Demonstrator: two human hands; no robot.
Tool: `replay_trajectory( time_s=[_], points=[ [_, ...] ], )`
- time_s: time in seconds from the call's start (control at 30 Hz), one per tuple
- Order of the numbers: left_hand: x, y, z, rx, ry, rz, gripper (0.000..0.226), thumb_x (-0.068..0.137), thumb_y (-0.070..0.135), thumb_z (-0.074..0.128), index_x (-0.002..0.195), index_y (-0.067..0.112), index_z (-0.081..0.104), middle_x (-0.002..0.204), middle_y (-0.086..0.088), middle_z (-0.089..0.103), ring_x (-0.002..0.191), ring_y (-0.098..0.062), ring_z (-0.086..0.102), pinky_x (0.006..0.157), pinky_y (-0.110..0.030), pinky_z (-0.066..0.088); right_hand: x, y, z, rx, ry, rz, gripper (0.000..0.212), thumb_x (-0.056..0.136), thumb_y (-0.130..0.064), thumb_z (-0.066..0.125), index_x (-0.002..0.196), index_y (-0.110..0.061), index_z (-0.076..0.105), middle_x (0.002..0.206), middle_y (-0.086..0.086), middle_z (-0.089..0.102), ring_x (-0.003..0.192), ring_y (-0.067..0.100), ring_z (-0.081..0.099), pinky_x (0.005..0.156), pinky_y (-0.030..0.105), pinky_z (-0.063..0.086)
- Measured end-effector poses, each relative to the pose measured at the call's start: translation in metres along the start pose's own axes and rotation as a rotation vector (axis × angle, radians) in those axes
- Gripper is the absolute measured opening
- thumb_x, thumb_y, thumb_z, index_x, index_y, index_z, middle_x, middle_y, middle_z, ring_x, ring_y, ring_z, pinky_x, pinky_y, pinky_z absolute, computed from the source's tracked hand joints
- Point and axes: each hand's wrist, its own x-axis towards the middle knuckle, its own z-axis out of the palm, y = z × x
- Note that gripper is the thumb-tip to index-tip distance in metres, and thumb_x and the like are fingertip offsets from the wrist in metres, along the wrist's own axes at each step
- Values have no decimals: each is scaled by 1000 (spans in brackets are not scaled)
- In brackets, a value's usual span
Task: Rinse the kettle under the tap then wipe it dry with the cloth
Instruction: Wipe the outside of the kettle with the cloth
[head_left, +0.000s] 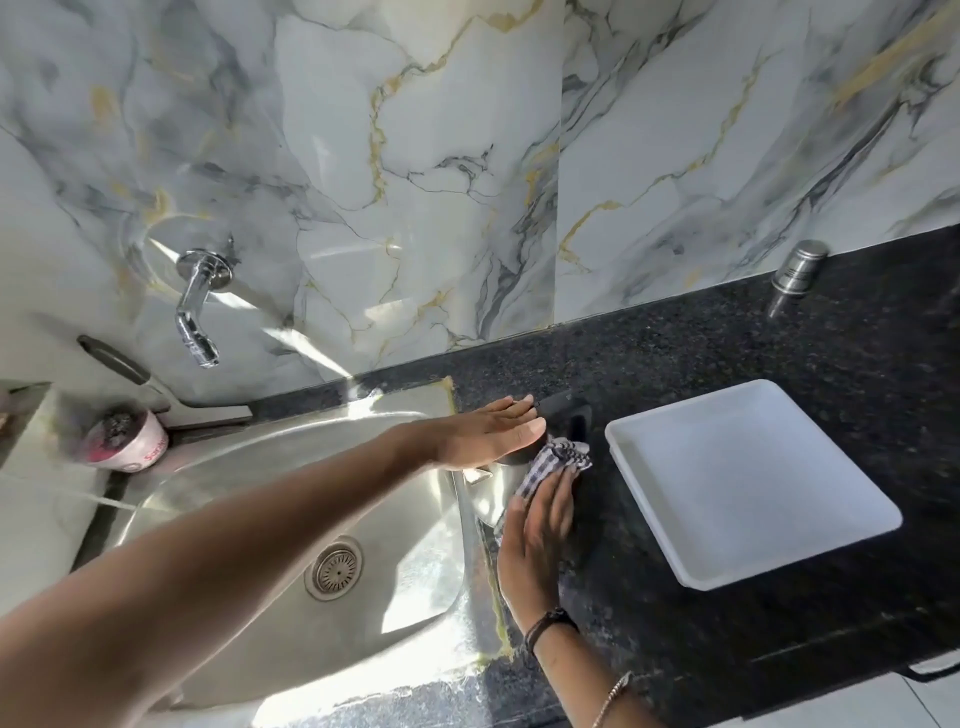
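Head view: the stainless-steel kettle with black handle (569, 415) stands upright on the black speckled granite counter (779, 364), between the steel sink (291, 467) and the white rectangular tray (753, 488). The left hand (488, 434) lies flat on the kettle top, fingers straight and together. The right hand (535, 530), fingers straight and together, presses the blue-and-white checked cloth (550, 462) against the kettle's side.

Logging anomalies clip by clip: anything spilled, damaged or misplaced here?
Nothing serious. The kettle stands upright on the counter, left hand flat on top, right hand pressing the cloth to its side. Only yellowed sealant beside the sink looks ragged.
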Motion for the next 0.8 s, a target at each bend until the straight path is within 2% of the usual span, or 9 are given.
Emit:
replay_trajectory(
  time_s=[0.2, 0.3, 0.37, 0.43, 0.47, 0.53, 0.63, 0.73, 0.8],
  points=[
    [-2, 5, 6, -8, 4, -9, 116, 65, 91, 1, 158, 20, 3, 167, 2, -11, 150, -13, -18, 113, -27, -12, 35, -9, -22, 205, -11, 176, 63, 108, -37, 26, 162, -11, 5, 172, 7, -1, 158, 16, 2, 129, 44, 4],
    [-2, 3, 4, -21, 7, -21, 120, 63, 95, 0, 158, 22, 3, 167, 4, -10, 152, -14, -16, 120, -37, -12, 26, -23, -17, 161, 54, 140, 62, 105, -17, 44, 160, -6, 16, 169, 10, 14, 156, 21, 14, 127, 35, 11],
    [-1, 3, 2, -13, -4, -39, 124, 60, 97, -1, 159, 22, 3, 167, 6, -10, 152, -13, -16, 124, -46, -8, 20, -27, -18, 162, 133, 160, 58, 101, 5, 41, 157, -2, 27, 166, 14, 26, 154, 26, 25, 121, 28, 19],
    [-2, 5, -2, -7, -22, -54, 125, 59, 98, -3, 159, 24, 3, 167, 8, -9, 152, -11, -15, 124, -50, -6, 13, -28, -25, 157, 142, 122, 59, 98, 14, 36, 154, -2, 32, 163, 15, 32, 152, 27, 30, 121, 30, 23],
    [-3, 6, -4, -8, -33, -61, 123, 58, 98, -3, 159, 26, 3, 167, 8, -9, 152, -10, -14, 123, -50, -6, 8, -26, -30, 134, 135, 62, 60, 98, 15, 35, 155, -3, 32, 164, 14, 32, 152, 26, 30, 123, 36, 25],
    [-5, 7, -6, -41, -47, -79, 117, 61, 96, -1, 158, 30, 3, 167, 10, -7, 152, -9, -13, 123, -52, -2, -4, -16, -43, -10, 112, -227, 66, 95, 16, 36, 157, -6, 26, 165, 15, 29, 154, 25, 26, 124, 42, 26],
    [-8, 9, -8, -149, -51, -95, 106, 70, 89, 4, 158, 31, 3, 167, 10, -4, 152, -10, -11, 123, -56, 9, 1, 1, -61, -535, -28, -765, 93, 77, 12, 48, 161, -11, 14, 166, 18, 26, 156, 32, 17, 127, 44, 13],
    [-7, 10, -7, -133, -48, -81, 103, 70, 86, 2, 157, 31, 1, 168, 6, -4, 153, -13, -13, 120, -57, -9, 27, 5, -62, -952, -183, -949, 94, 74, -2, 61, 158, -9, 20, 166, 13, 21, 153, 38, 16, 124, 55, 10],
    [-6, 10, -4, -119, -42, -83, 104, 68, 87, 1, 157, 33, 1, 168, 6, -5, 153, -13, -14, 120, -56, -12, 36, 12, -59, -1100, -227, -1068, 86, 78, -7, 61, 155, -9, 24, 165, 8, 19, 154, 37, 11, 123, 56, 6]
  ],
)
